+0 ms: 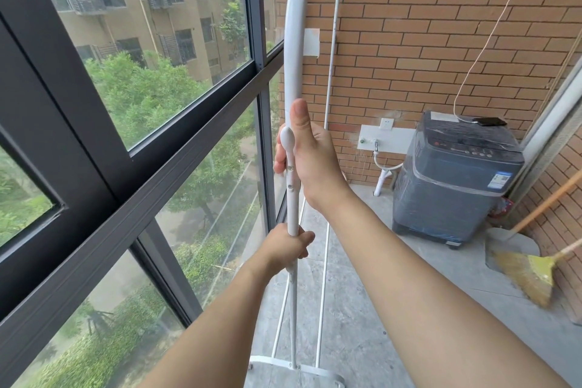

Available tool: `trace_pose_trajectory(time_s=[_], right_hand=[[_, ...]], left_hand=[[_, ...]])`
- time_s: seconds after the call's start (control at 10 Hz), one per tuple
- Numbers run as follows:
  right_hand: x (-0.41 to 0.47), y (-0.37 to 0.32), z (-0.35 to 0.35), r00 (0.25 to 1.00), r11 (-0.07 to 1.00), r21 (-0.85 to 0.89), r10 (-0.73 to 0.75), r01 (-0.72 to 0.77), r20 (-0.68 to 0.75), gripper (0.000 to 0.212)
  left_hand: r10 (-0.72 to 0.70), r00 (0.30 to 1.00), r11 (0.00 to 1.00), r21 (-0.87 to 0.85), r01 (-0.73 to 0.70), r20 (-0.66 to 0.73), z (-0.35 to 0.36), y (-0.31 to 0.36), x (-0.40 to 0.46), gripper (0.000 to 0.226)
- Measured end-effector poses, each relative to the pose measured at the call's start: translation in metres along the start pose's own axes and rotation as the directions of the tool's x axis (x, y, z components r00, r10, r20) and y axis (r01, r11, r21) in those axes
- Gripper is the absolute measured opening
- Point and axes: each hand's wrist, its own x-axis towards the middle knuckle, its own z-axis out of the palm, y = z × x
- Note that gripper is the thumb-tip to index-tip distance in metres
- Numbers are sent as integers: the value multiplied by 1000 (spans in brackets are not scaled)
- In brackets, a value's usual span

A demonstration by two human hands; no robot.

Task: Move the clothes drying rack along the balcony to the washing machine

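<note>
Rack: tall white metal clothes drying rack (291,50) upright beside the dark-framed window (132,123), its top and base cut off.
Left hand (291,246): my fist clenched round the lower pole.
Right hand (310,157): wrapped round the post higher up, fingertips hidden behind it.
Washer: grey plastic-wrapped washing machine (453,179) well apart, far corner.

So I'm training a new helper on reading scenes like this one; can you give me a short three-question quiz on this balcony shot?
1. True or false: both hands grip the white drying rack.
2. Which hand is higher on the pole? A) left hand B) right hand
3. What lies on top of the washing machine in the far corner?

Key: 1 true. 2 B. 3 a dark phone with a cable plugged in.
</note>
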Motion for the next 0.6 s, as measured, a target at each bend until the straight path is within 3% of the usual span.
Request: trace_pose_trajectory(time_s=[0.2, 0.4, 0.5, 0.6], right_hand=[[-2, -4, -2, 1000, 1000, -11, 18, -18, 8, 67], [-6, -14, -5, 1000, 999, 42, 29, -29, -5, 61], [-7, -13, -11, 1000, 997, 72, 12, -10, -18, 73], [-9, -14, -20, 990, 999, 53, 5, 2, -139, 56]], left_hand=[[86, 996, 996, 6, -86, -34, -5, 4, -10, 32], [132, 991, 990, 54, -130, -37, -17, 9, -23, 61], [177, 984, 983, 59, -175, -29, -26, 14, -25, 69], [157, 987, 987, 12, -157, 26, -38, 21, -29, 74]])
